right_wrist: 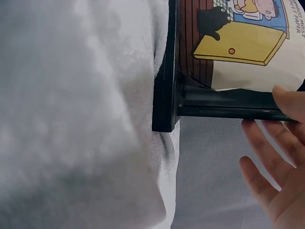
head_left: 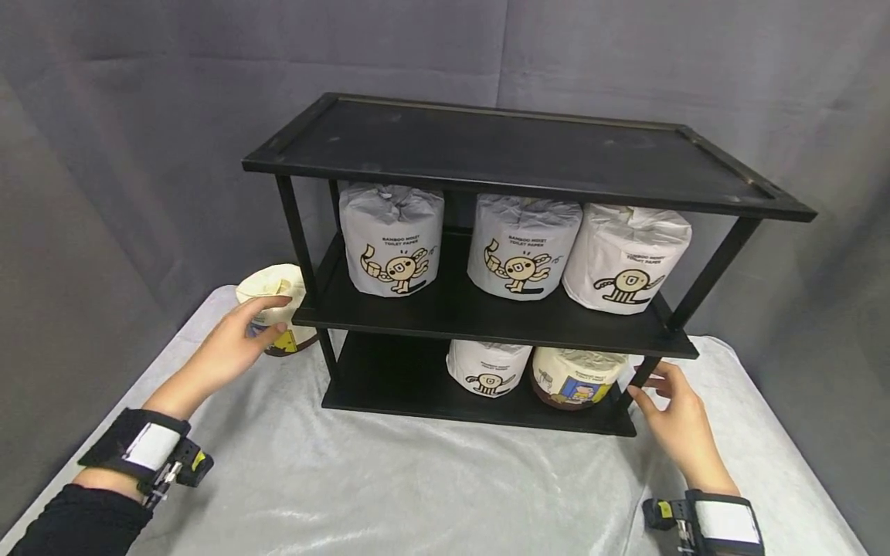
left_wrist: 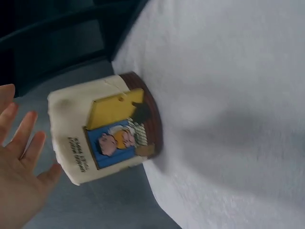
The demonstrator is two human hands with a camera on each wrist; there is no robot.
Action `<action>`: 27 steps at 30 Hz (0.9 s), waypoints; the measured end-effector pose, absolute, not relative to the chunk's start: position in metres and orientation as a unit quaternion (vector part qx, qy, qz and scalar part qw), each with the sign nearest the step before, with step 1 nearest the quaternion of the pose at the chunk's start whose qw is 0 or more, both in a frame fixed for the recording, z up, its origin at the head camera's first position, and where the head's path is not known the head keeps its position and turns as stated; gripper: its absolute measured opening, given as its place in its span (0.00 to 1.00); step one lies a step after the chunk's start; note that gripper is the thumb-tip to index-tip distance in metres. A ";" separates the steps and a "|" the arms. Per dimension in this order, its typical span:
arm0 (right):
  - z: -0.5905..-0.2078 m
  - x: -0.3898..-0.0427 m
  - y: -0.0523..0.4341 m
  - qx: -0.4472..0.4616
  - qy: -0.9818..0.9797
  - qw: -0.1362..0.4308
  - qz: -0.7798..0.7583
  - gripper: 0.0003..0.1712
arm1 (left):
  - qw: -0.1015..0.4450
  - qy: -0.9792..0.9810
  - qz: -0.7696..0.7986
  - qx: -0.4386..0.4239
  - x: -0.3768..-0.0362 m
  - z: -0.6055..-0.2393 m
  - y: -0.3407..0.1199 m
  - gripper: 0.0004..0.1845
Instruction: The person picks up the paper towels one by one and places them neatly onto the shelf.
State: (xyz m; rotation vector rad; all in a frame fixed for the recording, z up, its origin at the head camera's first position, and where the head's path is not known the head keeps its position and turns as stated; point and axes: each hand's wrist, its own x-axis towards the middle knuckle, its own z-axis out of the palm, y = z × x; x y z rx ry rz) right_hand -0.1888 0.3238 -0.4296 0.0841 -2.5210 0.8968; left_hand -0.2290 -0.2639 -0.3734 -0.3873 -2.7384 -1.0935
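Left of shelf: cream roll [head_left: 276, 309] stands upright on cloth [head_left: 389, 486], just beside shelf's [head_left: 528, 154] front-left post.
L hand [head_left: 229, 347]: fingers straight, spread wide; in head view fingertips seem to lie on roll's near side, but wrist view shows palm [left_wrist: 19, 176] apart from roll [left_wrist: 105, 129]. Holds nothing.
R hand [head_left: 677, 421]: fingers relaxed, slightly bent, at shelf's front-right post [head_left: 643, 378], near its foot. Fingertip [right_wrist: 286, 98] touches post [right_wrist: 228, 102] in wrist view; not wrapped round it.
Roll label: yellow/blue cartoon print, brown base band.
Shelf: black, 3 tiers, on cloth, between the hands. Top tier bare.
Mid tier: 3 white wrapped rolls w/ cartoon print – left [head_left: 392, 239], centre [head_left: 523, 247], right [head_left: 626, 259], in a row.
Bottom tier: 2 rolls at right end – white one [head_left: 487, 367], cream one [head_left: 573, 378] beside it, nearest R hand.
In the way: front-left post stands between cream roll outside and shelf's inside; mid tier overhangs bottom rolls.
Count: 6 rolls total – 4 white, 2 cream; 5 on shelf, 1 outside it.
Behind shelf: grey backdrop [head_left: 139, 116].
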 end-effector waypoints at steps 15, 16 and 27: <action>-0.434 -0.185 0.327 0.033 -0.916 0.225 0.330 0.26 | 0.139 -0.967 -0.168 -0.131 -0.255 -0.376 -0.274 0.29; -0.434 -0.185 0.327 0.033 -0.916 0.225 0.330 0.26 | 0.135 -0.969 -0.157 -0.132 -0.257 -0.376 -0.275 0.30; -0.432 -0.189 0.324 0.045 -0.913 0.231 0.333 0.25 | 0.158 -0.969 -0.131 -0.133 -0.265 -0.388 -0.272 0.30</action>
